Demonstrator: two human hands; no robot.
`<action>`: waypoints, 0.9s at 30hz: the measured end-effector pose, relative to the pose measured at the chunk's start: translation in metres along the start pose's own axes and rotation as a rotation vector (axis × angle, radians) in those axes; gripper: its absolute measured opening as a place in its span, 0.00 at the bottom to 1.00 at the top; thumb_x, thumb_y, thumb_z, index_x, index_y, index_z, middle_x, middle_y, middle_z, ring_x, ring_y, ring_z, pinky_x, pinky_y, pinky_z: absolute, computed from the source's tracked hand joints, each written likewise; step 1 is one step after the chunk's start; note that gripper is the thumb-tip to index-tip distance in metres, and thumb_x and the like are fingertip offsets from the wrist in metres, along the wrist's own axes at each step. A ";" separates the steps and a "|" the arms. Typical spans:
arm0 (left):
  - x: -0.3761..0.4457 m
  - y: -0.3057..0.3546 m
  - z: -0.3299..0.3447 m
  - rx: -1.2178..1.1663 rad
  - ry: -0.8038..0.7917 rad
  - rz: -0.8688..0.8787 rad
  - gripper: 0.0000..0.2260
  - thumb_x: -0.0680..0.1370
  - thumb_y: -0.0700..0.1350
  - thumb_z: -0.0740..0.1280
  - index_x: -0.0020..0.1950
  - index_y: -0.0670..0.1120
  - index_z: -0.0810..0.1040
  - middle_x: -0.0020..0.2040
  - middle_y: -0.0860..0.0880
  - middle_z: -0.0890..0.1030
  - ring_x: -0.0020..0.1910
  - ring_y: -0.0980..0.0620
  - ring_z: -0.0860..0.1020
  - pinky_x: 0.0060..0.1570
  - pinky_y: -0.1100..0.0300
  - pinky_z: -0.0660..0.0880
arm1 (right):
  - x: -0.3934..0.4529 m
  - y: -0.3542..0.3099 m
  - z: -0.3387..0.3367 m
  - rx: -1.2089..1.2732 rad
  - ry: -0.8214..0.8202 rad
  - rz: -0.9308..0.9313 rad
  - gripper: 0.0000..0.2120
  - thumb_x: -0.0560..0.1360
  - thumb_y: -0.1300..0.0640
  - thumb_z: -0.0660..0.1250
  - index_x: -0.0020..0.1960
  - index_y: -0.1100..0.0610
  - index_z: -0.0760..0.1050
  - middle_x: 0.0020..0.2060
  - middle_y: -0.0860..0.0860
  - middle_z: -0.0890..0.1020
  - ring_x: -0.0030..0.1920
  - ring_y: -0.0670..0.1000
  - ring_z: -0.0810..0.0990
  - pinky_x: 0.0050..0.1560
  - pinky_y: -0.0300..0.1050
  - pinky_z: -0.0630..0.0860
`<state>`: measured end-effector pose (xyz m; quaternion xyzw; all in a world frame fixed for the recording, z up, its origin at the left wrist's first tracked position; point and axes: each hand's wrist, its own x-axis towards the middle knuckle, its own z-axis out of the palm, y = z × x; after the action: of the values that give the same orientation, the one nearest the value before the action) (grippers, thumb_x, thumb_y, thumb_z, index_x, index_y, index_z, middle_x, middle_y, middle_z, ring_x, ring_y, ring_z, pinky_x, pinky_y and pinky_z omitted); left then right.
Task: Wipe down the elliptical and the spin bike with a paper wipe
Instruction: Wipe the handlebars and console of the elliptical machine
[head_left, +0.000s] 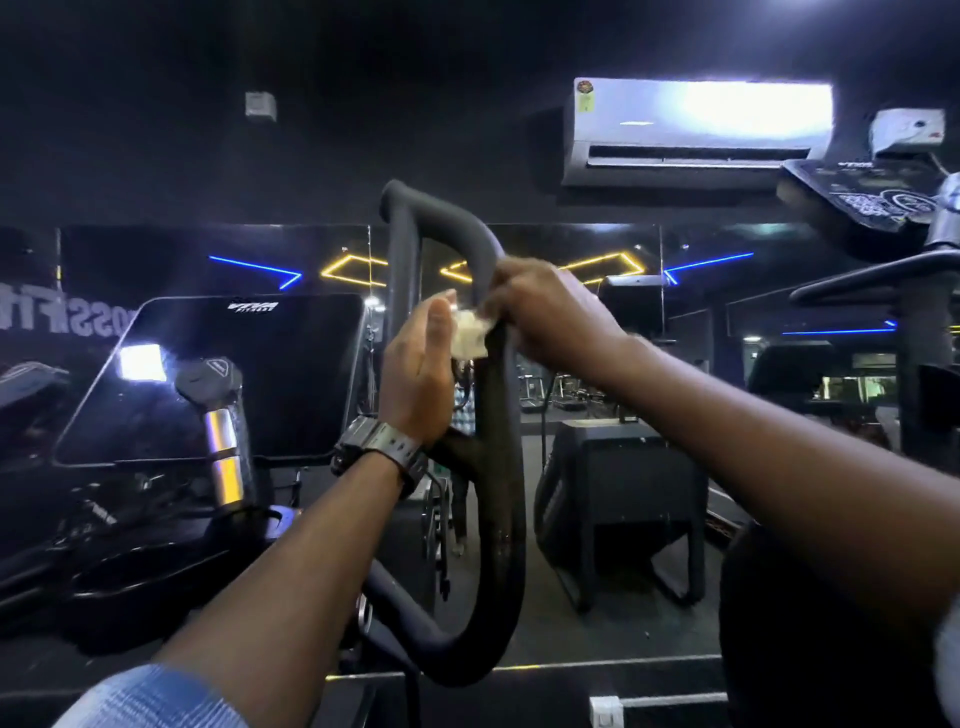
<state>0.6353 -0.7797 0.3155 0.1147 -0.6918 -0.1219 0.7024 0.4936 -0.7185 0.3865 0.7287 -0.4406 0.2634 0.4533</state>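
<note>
A black looped handlebar (498, 467) of the elliptical rises in the middle of the view. My right hand (550, 312) is curled round its upper right bar. A crumpled white paper wipe (470, 335) sits against the bar between my two hands. My left hand (421, 369), with a black watch on the wrist, stands upright beside the wipe with its fingers fairly straight and touching it. Whether the right hand also pinches the wipe is hidden by its fingers.
The machine's dark console screen (223, 379) tilts at the left, with a chrome-and-black grip (218, 415) in front of it. A mirror wall (597, 322) reflects gym lights ahead. A black box-shaped unit (623, 499) stands on the floor right of the handlebar. Another machine's console (872, 197) is at upper right.
</note>
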 end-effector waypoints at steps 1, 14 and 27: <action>0.000 0.000 0.000 0.006 -0.004 -0.003 0.42 0.72 0.76 0.46 0.68 0.47 0.74 0.58 0.59 0.78 0.57 0.68 0.76 0.58 0.66 0.72 | -0.018 -0.010 0.000 0.019 -0.015 -0.041 0.10 0.72 0.61 0.68 0.51 0.53 0.84 0.46 0.50 0.79 0.45 0.52 0.80 0.44 0.40 0.75; -0.002 -0.001 0.003 0.009 -0.031 0.039 0.40 0.72 0.77 0.44 0.65 0.49 0.75 0.43 0.49 0.78 0.37 0.63 0.75 0.38 0.72 0.70 | 0.043 0.010 0.009 0.026 0.136 0.211 0.11 0.72 0.64 0.64 0.48 0.55 0.84 0.44 0.54 0.80 0.44 0.57 0.81 0.39 0.42 0.71; -0.001 -0.011 0.006 0.409 0.108 0.117 0.18 0.81 0.46 0.54 0.61 0.39 0.78 0.64 0.41 0.77 0.71 0.42 0.68 0.73 0.53 0.59 | -0.020 -0.003 0.010 0.049 0.045 -0.070 0.06 0.73 0.61 0.67 0.45 0.58 0.82 0.41 0.55 0.79 0.42 0.55 0.79 0.41 0.49 0.77</action>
<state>0.6291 -0.7900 0.3110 0.2208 -0.6690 0.0681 0.7064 0.4868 -0.7185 0.3650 0.7484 -0.3980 0.2746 0.4539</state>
